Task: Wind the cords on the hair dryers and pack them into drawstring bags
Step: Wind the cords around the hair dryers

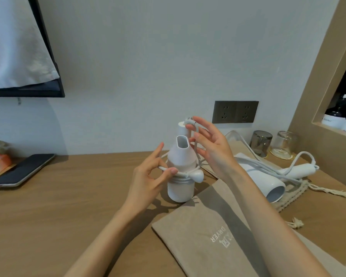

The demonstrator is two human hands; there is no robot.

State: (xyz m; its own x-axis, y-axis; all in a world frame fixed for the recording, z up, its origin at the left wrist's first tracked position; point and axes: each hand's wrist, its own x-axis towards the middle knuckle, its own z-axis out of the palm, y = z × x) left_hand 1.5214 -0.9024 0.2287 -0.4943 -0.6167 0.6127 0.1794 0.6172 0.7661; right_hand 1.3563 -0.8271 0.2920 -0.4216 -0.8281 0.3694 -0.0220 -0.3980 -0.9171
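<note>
The dryer (180, 188) stands on end on the surface (78, 196), nozzle up, right in front of the person; its cord (183, 174) runs round the body, with the plug (198, 175) hanging at the right side. The left hand (148, 176) pinches the cord against the body between thumb and finger; the right hand (214, 150) holds a loop of it up by the top of the handle, fingers loosely curled round it.

I would judge the shell hard, smooth and rather slippery, light enough for one hand; the cord looks rubbery and springy, likely to unwind if let go, so the body is the place to grip, with a thumb kept on the last turn.

By my count: two dryers, the second dryer (264, 180) lying on its side to the right, cord loose; two bags that I can make out, one bag (198, 236) flat and near, the other bag (288, 198) under the second dryer; two glasses (261, 142) upturned behind; one phone (24, 169) at far left.
</note>
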